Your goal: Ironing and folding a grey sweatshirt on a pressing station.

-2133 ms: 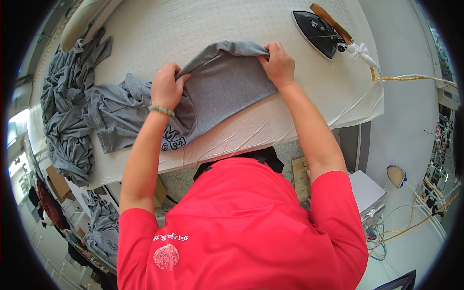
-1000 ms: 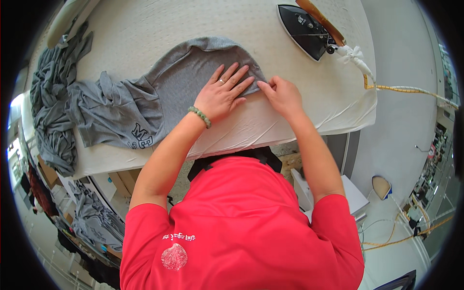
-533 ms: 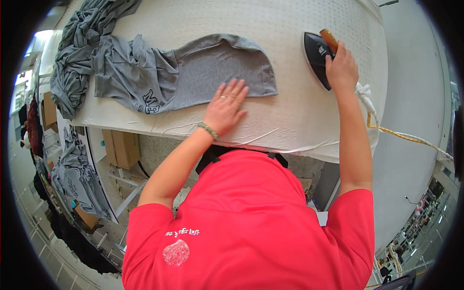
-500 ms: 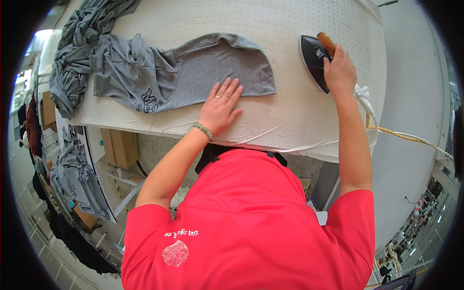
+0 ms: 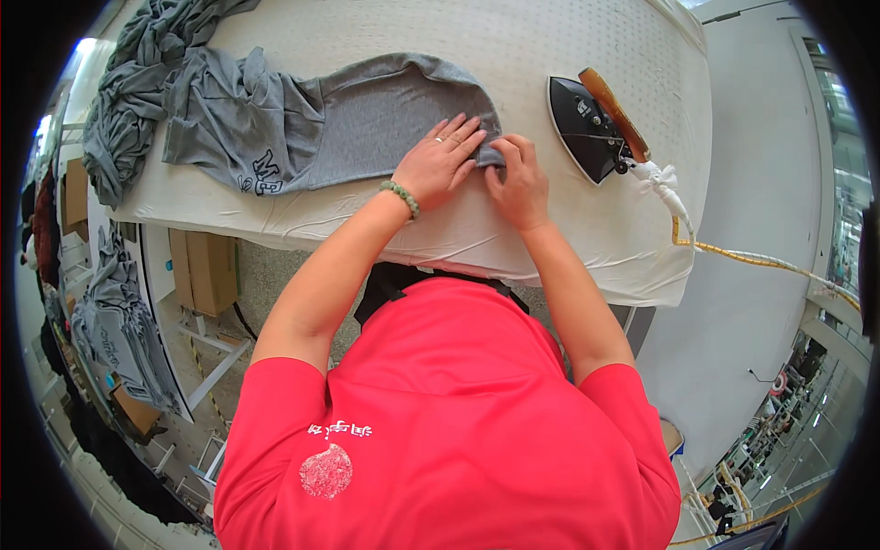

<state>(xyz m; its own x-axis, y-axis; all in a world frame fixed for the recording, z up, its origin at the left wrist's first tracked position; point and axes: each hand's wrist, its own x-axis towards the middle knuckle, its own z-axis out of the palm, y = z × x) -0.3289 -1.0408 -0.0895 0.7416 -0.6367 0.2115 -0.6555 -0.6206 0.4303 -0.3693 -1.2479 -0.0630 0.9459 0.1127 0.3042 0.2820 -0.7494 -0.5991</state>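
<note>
A grey shirt (image 5: 367, 124) is spread flat across the middle of the padded white surface (image 5: 513, 55), with its bunched-up part trailing off toward the left edge, where more grey clothes (image 5: 137, 73) are piled at the far left corner. The left hand (image 5: 440, 165) is laid flat on the shirt's right end, fingers (image 5: 463, 133) stretched out and spread, nothing gripped, just pressing the fabric down. A green bead bracelet (image 5: 401, 197) is worn on that wrist. The right hand (image 5: 520, 179) is set just beside it, and the very tip of the shirt's right end is pinched between its curled fingers (image 5: 502, 151). An iron (image 5: 591, 124) with a wooden handle is parked near the right edge, untouched, and its cord (image 5: 733, 257) is hung over that edge. A red t-shirt (image 5: 440, 431) is worn by the person.
</note>
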